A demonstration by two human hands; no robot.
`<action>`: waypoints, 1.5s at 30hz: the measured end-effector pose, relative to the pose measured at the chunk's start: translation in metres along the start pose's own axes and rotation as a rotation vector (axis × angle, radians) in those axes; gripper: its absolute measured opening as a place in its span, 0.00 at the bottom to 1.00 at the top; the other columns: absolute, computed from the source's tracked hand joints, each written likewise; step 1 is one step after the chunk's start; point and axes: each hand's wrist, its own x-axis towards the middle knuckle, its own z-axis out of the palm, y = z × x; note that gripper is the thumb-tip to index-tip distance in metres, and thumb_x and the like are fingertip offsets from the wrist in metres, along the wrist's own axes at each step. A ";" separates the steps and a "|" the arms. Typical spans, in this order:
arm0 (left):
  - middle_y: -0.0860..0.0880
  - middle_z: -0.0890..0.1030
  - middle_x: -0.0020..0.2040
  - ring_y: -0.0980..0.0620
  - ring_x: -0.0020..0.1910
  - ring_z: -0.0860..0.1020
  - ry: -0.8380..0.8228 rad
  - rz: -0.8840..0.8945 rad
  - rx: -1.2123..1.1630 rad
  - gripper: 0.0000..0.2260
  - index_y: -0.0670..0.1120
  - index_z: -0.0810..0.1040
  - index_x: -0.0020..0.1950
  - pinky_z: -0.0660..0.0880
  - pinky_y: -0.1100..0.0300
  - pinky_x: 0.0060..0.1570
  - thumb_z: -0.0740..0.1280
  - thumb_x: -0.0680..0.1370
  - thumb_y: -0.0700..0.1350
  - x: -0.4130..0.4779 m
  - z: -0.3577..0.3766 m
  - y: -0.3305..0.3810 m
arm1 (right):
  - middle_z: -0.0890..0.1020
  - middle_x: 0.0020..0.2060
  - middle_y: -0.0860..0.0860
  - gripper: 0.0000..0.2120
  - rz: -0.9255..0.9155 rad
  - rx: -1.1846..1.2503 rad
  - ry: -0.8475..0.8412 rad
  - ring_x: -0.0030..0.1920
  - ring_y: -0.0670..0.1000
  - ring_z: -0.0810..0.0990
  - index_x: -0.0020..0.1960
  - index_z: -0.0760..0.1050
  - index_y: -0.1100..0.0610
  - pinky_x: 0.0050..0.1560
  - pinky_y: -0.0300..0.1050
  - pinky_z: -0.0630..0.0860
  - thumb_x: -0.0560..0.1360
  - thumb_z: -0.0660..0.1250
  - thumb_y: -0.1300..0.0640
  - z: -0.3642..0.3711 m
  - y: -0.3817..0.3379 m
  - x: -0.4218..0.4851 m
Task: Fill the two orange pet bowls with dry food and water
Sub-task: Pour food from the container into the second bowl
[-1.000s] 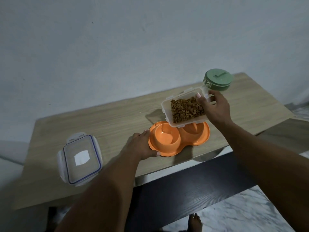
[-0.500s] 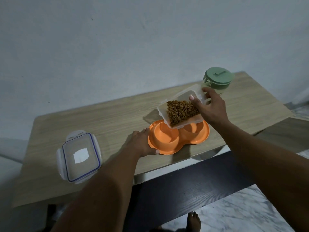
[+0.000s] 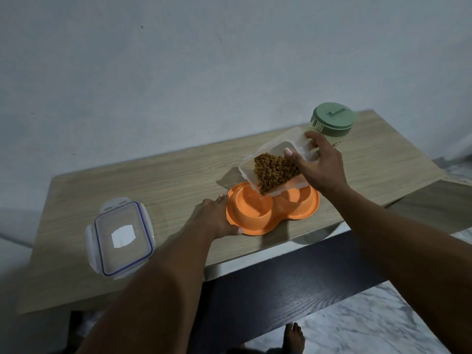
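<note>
The right hand [image 3: 322, 169] is gripping the tilted kibble container [image 3: 275, 155], low corner above the left orange bowl [image 3: 251, 208]. The left hand [image 3: 217, 217] is holding its rim.

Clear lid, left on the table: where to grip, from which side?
Probably pinch the left clip flap of the clear lid, coming from the table's left end. It lies flat, no wall to wrap; the flaps jut past the rim, giving the grip an edge.
</note>
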 end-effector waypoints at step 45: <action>0.49 0.63 0.79 0.42 0.75 0.59 -0.010 -0.010 -0.048 0.51 0.54 0.54 0.81 0.61 0.47 0.70 0.79 0.65 0.62 -0.009 -0.006 0.010 | 0.80 0.62 0.52 0.38 -0.039 -0.028 -0.012 0.60 0.51 0.78 0.70 0.72 0.52 0.58 0.54 0.78 0.71 0.68 0.27 0.003 -0.017 -0.006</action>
